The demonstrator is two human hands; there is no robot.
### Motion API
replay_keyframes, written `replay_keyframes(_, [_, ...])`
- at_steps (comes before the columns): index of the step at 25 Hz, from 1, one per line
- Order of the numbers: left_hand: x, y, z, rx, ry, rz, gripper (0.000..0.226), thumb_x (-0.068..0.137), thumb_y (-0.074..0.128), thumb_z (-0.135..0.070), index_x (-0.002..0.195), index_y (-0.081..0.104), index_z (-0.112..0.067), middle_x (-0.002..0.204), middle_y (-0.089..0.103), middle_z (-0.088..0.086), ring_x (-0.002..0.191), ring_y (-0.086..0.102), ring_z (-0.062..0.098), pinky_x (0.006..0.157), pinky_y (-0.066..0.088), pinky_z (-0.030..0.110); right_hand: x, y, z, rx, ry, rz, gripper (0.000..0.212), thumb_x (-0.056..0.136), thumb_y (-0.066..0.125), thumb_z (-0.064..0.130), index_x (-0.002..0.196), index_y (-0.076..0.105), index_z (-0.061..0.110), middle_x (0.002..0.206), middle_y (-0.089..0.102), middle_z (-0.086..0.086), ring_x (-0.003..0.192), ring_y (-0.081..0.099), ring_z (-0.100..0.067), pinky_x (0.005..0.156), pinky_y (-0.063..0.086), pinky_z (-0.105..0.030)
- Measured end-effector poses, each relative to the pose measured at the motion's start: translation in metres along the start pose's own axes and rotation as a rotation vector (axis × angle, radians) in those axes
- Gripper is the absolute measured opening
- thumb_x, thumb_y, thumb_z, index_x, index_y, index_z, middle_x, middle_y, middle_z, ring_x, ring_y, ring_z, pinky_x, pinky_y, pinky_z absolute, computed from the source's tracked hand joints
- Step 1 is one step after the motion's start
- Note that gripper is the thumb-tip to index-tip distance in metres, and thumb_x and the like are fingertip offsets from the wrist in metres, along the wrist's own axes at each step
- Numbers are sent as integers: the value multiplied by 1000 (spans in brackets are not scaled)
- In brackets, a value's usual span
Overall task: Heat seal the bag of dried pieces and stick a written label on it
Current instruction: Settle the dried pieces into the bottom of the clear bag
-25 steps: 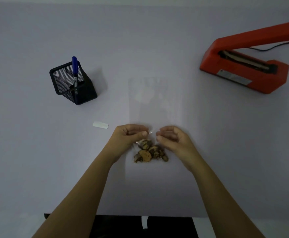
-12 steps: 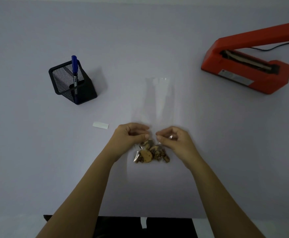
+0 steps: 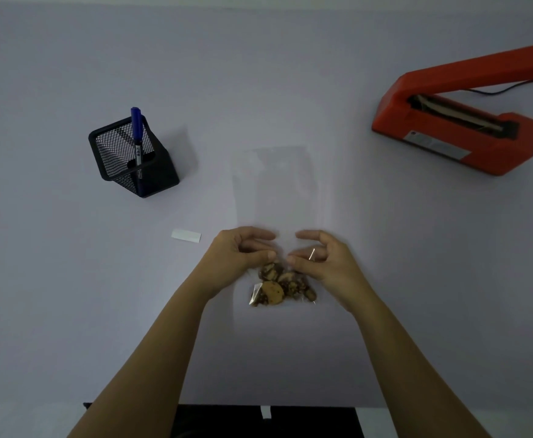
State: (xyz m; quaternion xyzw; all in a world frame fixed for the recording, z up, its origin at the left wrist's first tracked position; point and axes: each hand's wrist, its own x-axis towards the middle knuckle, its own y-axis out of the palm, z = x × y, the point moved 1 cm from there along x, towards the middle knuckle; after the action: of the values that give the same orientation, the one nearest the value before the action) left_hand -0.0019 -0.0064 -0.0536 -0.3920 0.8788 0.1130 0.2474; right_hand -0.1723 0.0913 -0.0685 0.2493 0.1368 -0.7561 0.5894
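The bag (image 3: 277, 191) is found at centre, dried pieces (image 3: 277, 289) at its 6 o'clock end, open table (image 3: 69, 295) all round. The sealer (image 3: 454, 143) is noted at 2 o'clock, the label (image 3: 186, 236) at 9. The film is pinched loosely by left hand (image 3: 243, 251) and right hand (image 3: 322, 260), fingers half curled

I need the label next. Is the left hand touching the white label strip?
Apart. The head view shows bare table between the left hand and the white label strip, which lies flat to that hand's left.
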Motion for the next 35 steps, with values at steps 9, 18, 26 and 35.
replay_keyframes(9, [-5,-7,2,23,-18,53,18,80,70,-12,97,72,-17,88,76,-3,85,70,10,71,52,14,-6,2,-6,-4,20,-33,12,74,77,15,77,73,25,82,75,1,80,70,-16,66,54,-22])
replay_keyframes(18, [-13,-4,7,185,17,-43,19,78,72,-22,97,71,-26,91,75,-2,85,70,12,83,56,31,-13,-1,-10,-121,-54,-119,12,74,77,16,75,70,26,75,73,1,73,69,-15,66,55,-24])
replay_keyframes(26, [-19,-3,9,108,-14,-96,17,78,73,-13,92,73,-22,79,76,4,74,71,13,69,54,17,-14,-1,-9,-72,-78,-132,14,74,77,12,76,71,25,72,73,4,73,70,-12,63,51,-17])
replay_keyframes(35, [-11,8,-1,213,-6,-68,18,72,75,-32,89,74,-24,76,71,14,75,68,28,76,56,40,-11,2,-8,-56,-61,-107,10,72,77,22,77,70,27,77,74,5,78,70,-12,69,53,-22])
